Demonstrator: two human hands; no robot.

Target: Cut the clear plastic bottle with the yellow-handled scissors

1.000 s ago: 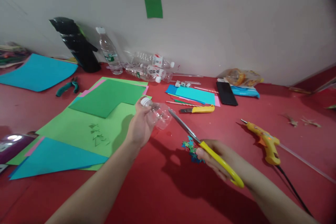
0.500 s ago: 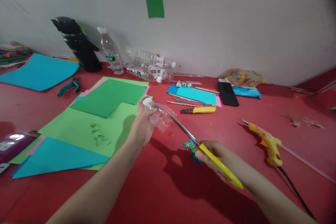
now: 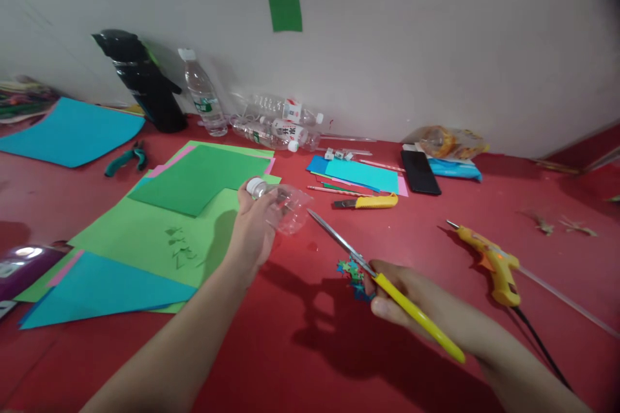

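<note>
Left hand (image 3: pixel 252 232): closed around the bottle top (image 3: pixel 285 206), fingers wrapped on its neck and shoulder, held clear of the table (image 3: pixel 290 348) at centre.
Bottle top: cut-off upper section of a clear, thin-walled plastic bottle with faint ribs; white screw cap at its left end, open cut edge at its right end.
Bottle axis: runs left to right, cap slightly farther than the open end.
Right hand (image 3: pixel 421 316): closed on the handles of the scissors (image 3: pixel 382 281), near and right of the bottle top.
Scissors: smooth yellow plastic handles, bright steel blades lying together; long axis runs from near right to far left.
Key relation: the blade tip sits just beside the open cut edge, to its right. Contact cannot be confirmed. The left hand is the nearer one to the bottle top.
Paper stars (image 3: pixel 351 271): small blue and green cut-outs on the table beneath the blades.
Green sheets (image 3: pixel 194 177): flat matte paper, left of the left hand.
Utility knife (image 3: pixel 368 201): yellow, lying beyond the blades.
Glue gun (image 3: pixel 489 258): yellow, far right, well apart.
</note>
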